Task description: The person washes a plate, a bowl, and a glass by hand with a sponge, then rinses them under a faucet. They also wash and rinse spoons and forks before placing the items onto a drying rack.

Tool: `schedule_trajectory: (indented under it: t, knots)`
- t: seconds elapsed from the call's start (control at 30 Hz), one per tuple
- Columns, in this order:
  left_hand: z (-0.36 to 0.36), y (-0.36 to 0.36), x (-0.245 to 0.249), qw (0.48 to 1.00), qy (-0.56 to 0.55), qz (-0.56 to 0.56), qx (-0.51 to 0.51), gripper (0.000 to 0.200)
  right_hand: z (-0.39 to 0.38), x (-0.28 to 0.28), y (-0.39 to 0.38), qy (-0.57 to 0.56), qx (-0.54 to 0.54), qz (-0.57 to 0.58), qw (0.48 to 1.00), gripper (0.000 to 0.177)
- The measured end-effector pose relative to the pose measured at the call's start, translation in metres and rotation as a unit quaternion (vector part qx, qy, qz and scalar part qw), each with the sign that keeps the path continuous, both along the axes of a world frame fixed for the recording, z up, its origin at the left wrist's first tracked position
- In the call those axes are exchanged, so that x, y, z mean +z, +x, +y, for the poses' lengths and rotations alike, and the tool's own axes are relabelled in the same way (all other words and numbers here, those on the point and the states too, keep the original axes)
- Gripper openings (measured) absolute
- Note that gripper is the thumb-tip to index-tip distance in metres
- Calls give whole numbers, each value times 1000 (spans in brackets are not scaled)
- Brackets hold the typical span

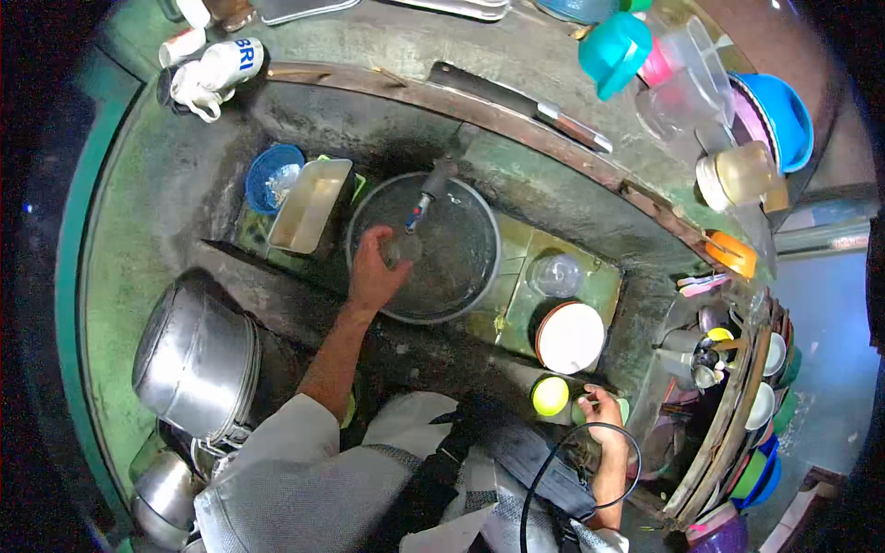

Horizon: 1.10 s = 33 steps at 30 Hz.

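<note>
Dishwashing corner: rough concrete sink, round metal basin under the tap.
Stained, pitted concrete rings the dark, shallow basin, which sits in the middle of the sink. Dented steel pots with a dull shine are stacked at the left edge. The left hand reaches over the basin's near rim, fingers closed around a small clear glass held just below the spout. The right hand rests low beside a round yellow cup, fingers curled; whether it grips anything I cannot tell.
</note>
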<state>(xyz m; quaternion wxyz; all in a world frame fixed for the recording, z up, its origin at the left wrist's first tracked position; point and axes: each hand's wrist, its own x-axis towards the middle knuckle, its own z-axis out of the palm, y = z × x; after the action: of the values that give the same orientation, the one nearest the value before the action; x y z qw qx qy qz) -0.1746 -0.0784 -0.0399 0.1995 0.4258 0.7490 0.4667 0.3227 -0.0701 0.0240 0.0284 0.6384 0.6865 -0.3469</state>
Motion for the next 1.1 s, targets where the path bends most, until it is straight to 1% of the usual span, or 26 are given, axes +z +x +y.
schedule_trajectory:
  t: [0.03,0.07,0.13,0.17,0.2,0.27,0.3,0.33,0.4,0.43,0.47,0.5,0.53,0.6,0.63,0.67,0.7,0.73,0.77,0.8,0.83,0.9,0.97,1.0,1.07,1.1]
  knots:
    - [-1,2,8,993,1,114,-12,56,-2,-4,6,12,8,1,1000,32]
    - [0,4,5,992,3,122,-13,56,-4,-8,12,14,7,9,1000,32]
    - [6,6,-11,989,63,-131,37,58,-9,-14,24,12,1,22,1000,32]
    - [9,14,-5,872,70,-468,123,59,-12,-6,24,23,-11,48,999,33]
    - [10,12,-25,781,68,-601,154,45,-15,-8,30,26,-15,56,998,33]
    - [17,14,-57,641,147,-737,157,38,-20,-13,48,22,-16,32,999,31]
    - [20,15,-71,611,146,-754,189,34,-24,-17,59,31,-32,67,997,30]
    - [20,18,-68,614,143,-755,179,34,-28,-13,65,27,-31,58,998,27]
    - [25,31,-64,548,151,-807,164,36,-36,0,79,51,-34,52,997,28]
    - [25,37,-54,567,217,-782,139,37,-41,-16,102,40,-30,39,998,30]
    - [26,41,-49,577,280,-760,110,39,-50,-39,129,0,-93,107,990,33]
    - [27,32,-58,540,280,-778,158,42,-58,-62,157,-34,-159,173,971,37]
    - [32,20,-66,503,285,-789,207,46,-60,-55,166,-32,-161,171,971,38]
    - [32,17,-70,526,248,-789,199,55,-63,-26,166,-7,-116,122,986,40]
    - [32,31,-64,607,206,-742,196,57,-63,-12,159,14,-65,74,995,40]
    - [29,50,-55,684,165,-685,193,60,-60,-5,156,20,-68,76,995,40]
    - [24,80,-38,797,118,-572,154,61,-58,0,153,47,-46,69,995,36]
    - [19,109,-19,865,65,-484,119,61,-55,1,151,75,-24,62,995,33]
    - [18,134,-17,956,106,-264,68,56,-47,0,147,99,17,123,987,40]
    - [20,158,-14,989,142,-29,15,51,-34,29,126,29,0,112,993,47]
    - [21,186,4,988,136,-44,-59,56,-24,58,104,-42,-15,102,994,54]
    - [20,238,49,972,112,-61,-196,61,-13,40,84,68,22,266,961,60]
    - [20,281,103,946,67,-17,-316,62,5,58,49,274,144,225,924,71]
    - [19,299,128,928,38,28,-371,63,14,65,34,276,149,227,922,71]
    - [23,325,142,903,56,-55,-422,68,26,76,11,366,147,250,884,76]
    - [24,336,150,899,56,-107,-421,70,30,74,6,373,98,264,884,77]
